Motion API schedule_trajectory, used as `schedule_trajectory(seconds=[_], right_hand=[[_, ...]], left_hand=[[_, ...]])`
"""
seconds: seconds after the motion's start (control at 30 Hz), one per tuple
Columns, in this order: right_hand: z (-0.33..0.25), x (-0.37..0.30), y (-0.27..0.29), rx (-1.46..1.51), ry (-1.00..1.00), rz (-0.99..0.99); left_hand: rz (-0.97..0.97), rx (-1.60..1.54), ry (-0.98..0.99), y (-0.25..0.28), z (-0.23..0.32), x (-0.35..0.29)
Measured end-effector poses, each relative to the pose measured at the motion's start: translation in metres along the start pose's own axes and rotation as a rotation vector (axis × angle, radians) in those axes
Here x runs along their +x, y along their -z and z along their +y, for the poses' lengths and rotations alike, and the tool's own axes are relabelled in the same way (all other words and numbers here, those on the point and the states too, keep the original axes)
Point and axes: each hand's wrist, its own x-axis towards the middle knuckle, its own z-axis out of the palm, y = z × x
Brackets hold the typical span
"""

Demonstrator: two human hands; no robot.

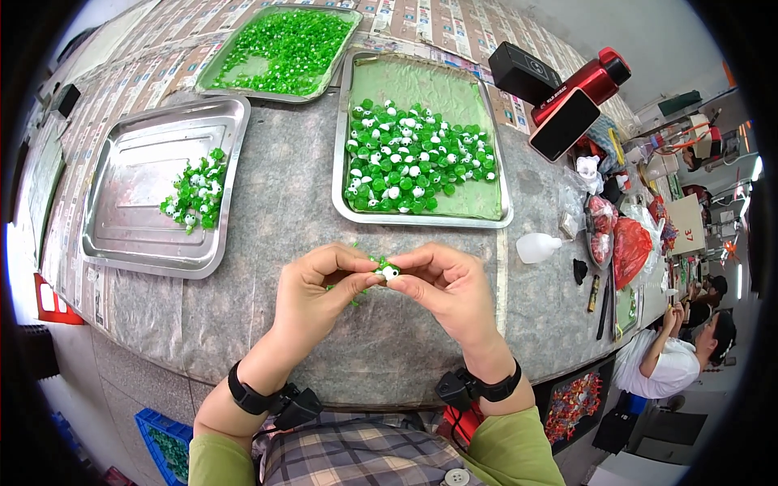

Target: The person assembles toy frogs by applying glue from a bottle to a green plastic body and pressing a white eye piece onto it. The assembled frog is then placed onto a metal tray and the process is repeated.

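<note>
Close to the table's near side, my left hand [324, 283] and my right hand [447, 285] meet, thumbs and forefingers pinched on one small green-and-white plastic toy figure [390, 273]. A black eye dot shows on its white part; the fingertips cover much of the rest. A few loose green pieces [355, 302] lie on the table beside my left fingers. Beyond my hands, a metal tray [344, 194] holds many green-and-white round pieces [405, 154]. In another metal tray [113, 202] at the left sits a small heap of green-and-white figures [194, 194].
A third tray [304, 98] at the far side is full of small green parts. To the right are a red bottle [596, 77], a phone [565, 124], a black box [523, 71], a white plastic bottle [537, 247] and a red bag [630, 249]. Another person [664, 364] sits farther right.
</note>
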Motion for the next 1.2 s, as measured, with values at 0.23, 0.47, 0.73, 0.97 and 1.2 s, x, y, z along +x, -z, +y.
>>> schedule_trajectory(seconds=[0.23,0.47,0.73,0.97,1.2], right_hand=[[-0.004,0.001,0.004,-0.011,-0.020,-0.054],[0.000,0.002,0.007,0.061,-0.069,-0.099],[0.013,0.018,0.005,0.105,0.142,0.029],[0.019,0.021,0.011,-0.831,0.205,0.061],[0.028,0.023,0.006,-1.020,0.211,0.037]], left_hand=[[-0.026,0.576,-0.410,-0.002,0.006,0.001],[-0.032,0.689,-0.503,-0.003,0.007,0.001],[0.240,0.506,-0.357,0.017,0.011,0.009],[0.863,0.747,-0.635,0.058,0.035,0.022],[0.309,0.630,-0.460,0.029,0.017,0.014]])
